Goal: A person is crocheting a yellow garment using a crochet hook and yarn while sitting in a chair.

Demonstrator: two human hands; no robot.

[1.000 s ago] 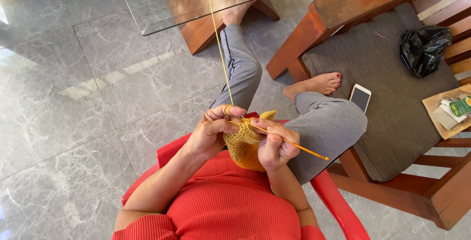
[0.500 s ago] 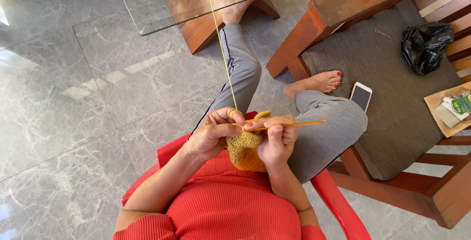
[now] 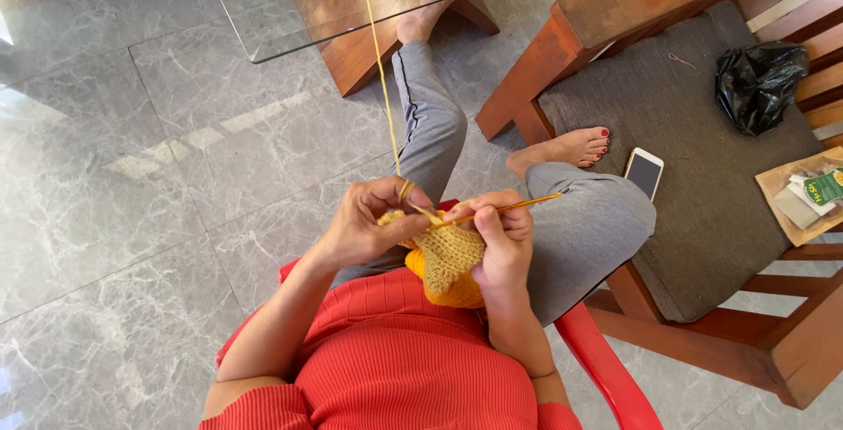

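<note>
Grey chair cushion (image 3: 702, 175) carries phone (image 3: 644, 172), black bag (image 3: 757, 86), bare foot (image 3: 566, 149).

A phone (image 3: 644, 172) lies on the chair cushion (image 3: 702, 193), left of a bag (image 3: 758, 86); a glass table (image 3: 351, 0) stands ahead.

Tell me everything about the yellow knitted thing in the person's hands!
The yellow knitted piece looks like soft wool with a bumpy, ribbed stitch. It hangs bunched in the lap, paler mustard on top and brighter orange-yellow underneath. The left hand pinches its upper edge; the right hand grips it together with a thin orange needle that points right. A yellow strand runs up from it, over the left fingers, and out of view.
</note>
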